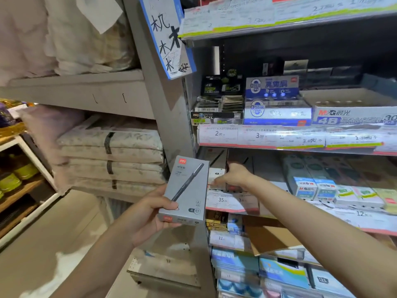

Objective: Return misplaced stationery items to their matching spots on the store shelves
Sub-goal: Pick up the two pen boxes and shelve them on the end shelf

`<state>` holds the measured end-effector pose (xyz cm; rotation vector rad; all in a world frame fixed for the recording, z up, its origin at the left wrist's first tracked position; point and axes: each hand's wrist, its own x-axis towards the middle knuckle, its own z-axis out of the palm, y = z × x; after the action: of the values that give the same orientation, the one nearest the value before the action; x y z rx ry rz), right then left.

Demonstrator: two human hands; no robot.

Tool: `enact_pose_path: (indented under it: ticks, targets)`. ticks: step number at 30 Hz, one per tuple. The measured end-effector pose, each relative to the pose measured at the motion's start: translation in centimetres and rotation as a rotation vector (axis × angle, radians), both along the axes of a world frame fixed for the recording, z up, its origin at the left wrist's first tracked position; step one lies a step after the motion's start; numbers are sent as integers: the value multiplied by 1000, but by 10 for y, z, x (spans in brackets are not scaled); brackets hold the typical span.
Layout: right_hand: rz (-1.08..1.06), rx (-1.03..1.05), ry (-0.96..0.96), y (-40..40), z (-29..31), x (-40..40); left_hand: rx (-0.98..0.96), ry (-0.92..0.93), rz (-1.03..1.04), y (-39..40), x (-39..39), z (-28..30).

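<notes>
Presently, item one: a grey Deli gel-pen box (186, 191), held upright and slightly tilted in the left hand (148, 214), thumb across its lower front and fingers curled behind. It stood in the air just in front of the grey shelf upright (171, 117), not yet on any shelf.

Item two: the right hand (233, 176), reaching into the left end of the middle stationery shelf (232, 204), fingers bent among the boxes there. Whether it gripped one or only pushed them aside could not be told.

Handling note, as a judgement: the step appeared to be clearing a slot for the pen box. It would go best if the right hand parted the standing boxes first. The left should then slide the box in narrow end first, printed face outward, after checking that its neighbours match.

Containers and contents:
- Upper shelf: an open M&G 4B eraser carton (352, 117), its contents hidden from this angle; a blue-and-white Deli display box (277, 112), rows of small packs inside; a black Deli tray (217, 117) with flat barcoded packs.
- Middle shelf: pale upright boxes at the left, small M&G boxes (314, 188) further right.
- Lower shelves: a brown cardboard flap (270, 237) and stacked blue packets (281, 272).
- Left bay: folded bedding (111, 155), banded and stacked.
</notes>
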<state>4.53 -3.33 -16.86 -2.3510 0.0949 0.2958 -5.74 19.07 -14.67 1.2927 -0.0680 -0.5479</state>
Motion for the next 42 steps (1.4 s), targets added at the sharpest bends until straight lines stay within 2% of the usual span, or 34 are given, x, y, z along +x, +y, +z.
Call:
enact_pose_path:
  ticks: [2,5,9,11,13,16,18,21,23,25,26,28,30,33,36,39,42]
  targets:
    - [17,29,-12,-3,2,-2,11,7,-25,-4,2,-2]
    - [5,187,-34,-10,8,-14,26,31,-50,-11,6,-6]
    - [-149,504,-242,-21,11,-52,3,57,-93,-29,14,-8]
    - [-114,663,-160,-21,12,-77,-8,68,-102,-41,18,-9]
    - [-79,721,-84,-21,8,-91,-16,79,-115,-56,23,-9]
    - [-107,792,-119,-27,3,-90,-18,65,-121,-79,31,-7]
    - [-160,824,-159,-37,4,-83,108,-24,-72,-93,34,-4]
    - [-298,758,-209,-61,7,-63,566,-422,102,-106,49,-9]
    - [-355,593,-197,-76,7,-46,827,-774,176,-109,61,-14]
    - [-390,437,-166,-81,10,-33,1087,-1052,127,-114,73,-20]
    - [-399,391,-155,-79,11,-29,1216,-1124,73,-117,79,-23]
    - [-381,352,-174,-71,14,-21,1431,-1127,-38,-124,89,-28]
    - [-365,321,-199,-65,9,-11,1515,-1055,-117,-128,98,-31]
    - [-374,312,-205,-58,-2,-4,1497,-977,-165,-128,110,-39]
    - [-330,327,-135,-60,-2,-11,1478,-988,-173,-124,114,-46]
    - [-196,341,35,-76,-4,-15,1440,-972,-149,-123,117,-48]
    - [-71,235,44,-85,-12,-11,1420,-982,-131,-123,120,-48]
